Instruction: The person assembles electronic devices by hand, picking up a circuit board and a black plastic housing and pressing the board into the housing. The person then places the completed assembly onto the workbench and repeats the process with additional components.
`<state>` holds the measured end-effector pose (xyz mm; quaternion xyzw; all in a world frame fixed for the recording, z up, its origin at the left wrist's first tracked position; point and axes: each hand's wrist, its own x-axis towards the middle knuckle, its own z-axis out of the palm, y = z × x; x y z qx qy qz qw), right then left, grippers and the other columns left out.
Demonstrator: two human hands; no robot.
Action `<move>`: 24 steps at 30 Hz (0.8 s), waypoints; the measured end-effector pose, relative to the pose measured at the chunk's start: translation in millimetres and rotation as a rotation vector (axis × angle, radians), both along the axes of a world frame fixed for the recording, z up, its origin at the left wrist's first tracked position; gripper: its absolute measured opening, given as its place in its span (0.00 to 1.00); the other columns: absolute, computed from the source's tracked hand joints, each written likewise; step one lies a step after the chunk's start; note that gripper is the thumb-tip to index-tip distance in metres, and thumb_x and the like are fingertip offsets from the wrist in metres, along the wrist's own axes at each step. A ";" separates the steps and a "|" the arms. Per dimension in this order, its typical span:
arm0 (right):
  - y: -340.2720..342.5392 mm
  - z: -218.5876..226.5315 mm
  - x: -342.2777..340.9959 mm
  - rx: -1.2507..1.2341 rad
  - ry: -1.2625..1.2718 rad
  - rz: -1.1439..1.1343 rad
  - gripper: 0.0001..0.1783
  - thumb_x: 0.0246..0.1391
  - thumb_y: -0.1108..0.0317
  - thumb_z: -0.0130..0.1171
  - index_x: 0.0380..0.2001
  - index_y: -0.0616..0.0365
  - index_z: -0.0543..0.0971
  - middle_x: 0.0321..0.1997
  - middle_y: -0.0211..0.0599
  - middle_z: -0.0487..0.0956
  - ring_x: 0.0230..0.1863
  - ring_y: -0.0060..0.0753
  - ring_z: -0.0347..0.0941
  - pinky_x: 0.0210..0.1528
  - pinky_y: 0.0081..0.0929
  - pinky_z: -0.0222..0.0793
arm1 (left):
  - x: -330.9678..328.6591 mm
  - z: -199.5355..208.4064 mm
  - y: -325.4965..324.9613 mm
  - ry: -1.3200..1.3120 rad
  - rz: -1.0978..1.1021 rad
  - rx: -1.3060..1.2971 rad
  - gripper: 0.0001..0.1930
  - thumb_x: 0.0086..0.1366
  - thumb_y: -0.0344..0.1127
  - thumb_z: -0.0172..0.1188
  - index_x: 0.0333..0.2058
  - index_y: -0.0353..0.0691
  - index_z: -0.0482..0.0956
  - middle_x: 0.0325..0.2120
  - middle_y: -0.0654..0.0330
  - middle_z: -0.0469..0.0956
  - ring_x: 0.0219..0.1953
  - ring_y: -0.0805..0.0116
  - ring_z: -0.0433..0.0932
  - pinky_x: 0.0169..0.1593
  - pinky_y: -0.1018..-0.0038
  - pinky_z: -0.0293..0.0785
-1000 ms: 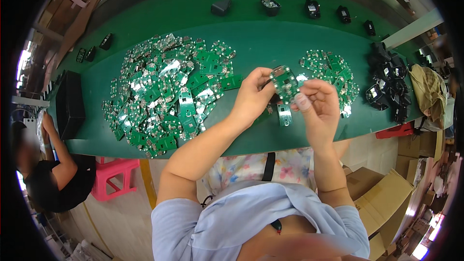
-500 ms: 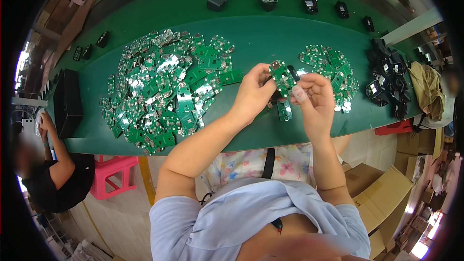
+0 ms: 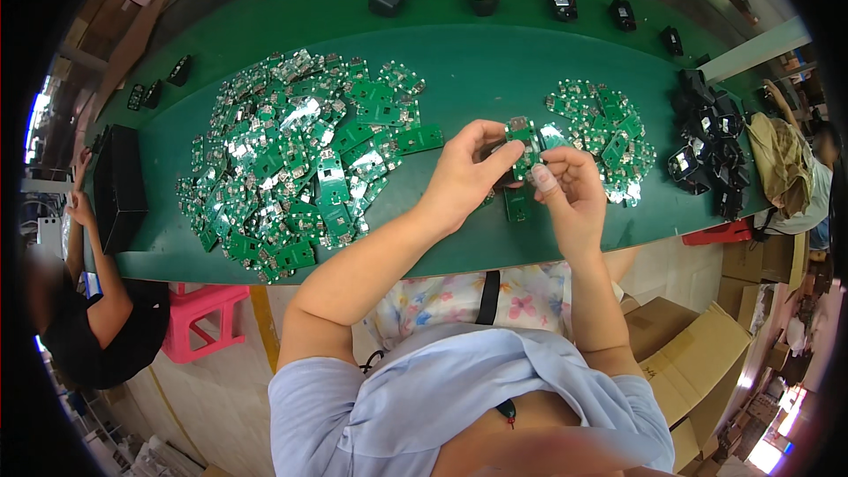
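in left hand (image 3: 468, 175), circuit board (image 3: 527, 150)

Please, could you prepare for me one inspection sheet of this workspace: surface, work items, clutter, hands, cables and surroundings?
Surface: green worktable, flat.
Work items: one green circuit board held up; large circuit-board pile on the left, smaller circuit-board pile on the right.
Clutter: heaped black housings at the right end; black box at the left.
Hands: left hand grips the board; right hand is at its right edge, grip unclear.
Cables: nothing seen for certain.
Surroundings: pink stool, co-worker at left, open cardboard box at right.
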<state>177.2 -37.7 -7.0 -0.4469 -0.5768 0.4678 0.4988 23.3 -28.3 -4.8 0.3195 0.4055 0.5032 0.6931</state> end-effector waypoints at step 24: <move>21.9 41.1 -8.0 0.839 -1.001 -0.005 0.06 0.39 0.74 0.58 0.25 0.56 0.72 0.24 0.30 0.68 0.25 0.31 0.64 0.26 0.27 0.57 | -1.6 3.0 -4.2 0.772 0.320 0.784 0.06 0.52 0.26 0.60 0.31 0.42 0.78 0.35 0.59 0.70 0.25 0.69 0.73 0.26 0.76 0.69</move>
